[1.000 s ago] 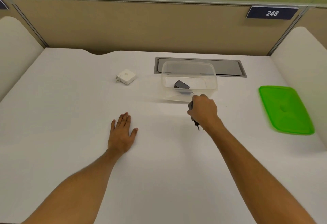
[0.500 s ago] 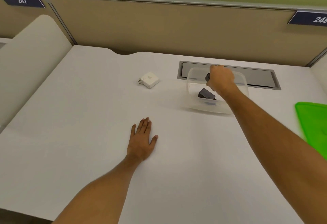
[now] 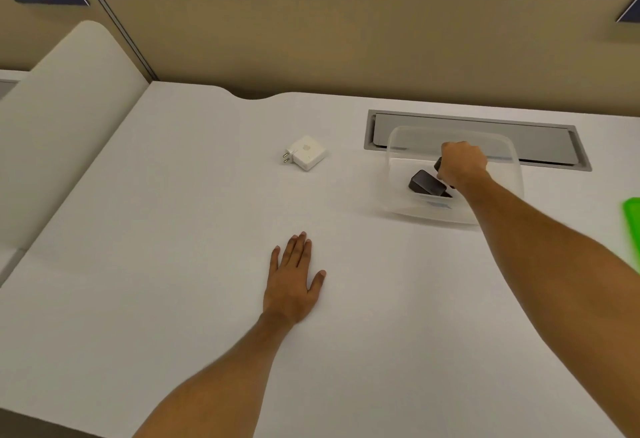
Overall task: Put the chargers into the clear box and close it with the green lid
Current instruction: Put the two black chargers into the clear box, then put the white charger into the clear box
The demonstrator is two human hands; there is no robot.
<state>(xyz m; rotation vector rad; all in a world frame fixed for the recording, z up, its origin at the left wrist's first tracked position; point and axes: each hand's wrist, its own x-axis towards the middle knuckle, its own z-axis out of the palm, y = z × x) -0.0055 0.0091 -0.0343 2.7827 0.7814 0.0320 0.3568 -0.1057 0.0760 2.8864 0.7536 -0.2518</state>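
Note:
The clear box (image 3: 394,174) stands on the white desk at the right. One black charger (image 3: 425,183) lies on its floor. My right hand (image 3: 462,164) reaches down inside the box, closed around a second black charger (image 3: 438,163), of which only a dark end shows. A white charger (image 3: 307,152) with its prongs pointing left lies on the desk to the left of the box. My left hand (image 3: 292,283) rests flat on the desk, fingers spread, holding nothing. The green lid (image 3: 632,226) shows only as a strip at the right edge.
A grey cable hatch (image 3: 540,147) is set into the desk behind the box. A beige partition wall (image 3: 346,39) closes the back of the desk, and a cream side divider (image 3: 65,133) rises at the left.
My right hand lifted the black charger from the desk in front of the box and lowered it into the box. The view swung left, pushing the green lid to the edge.

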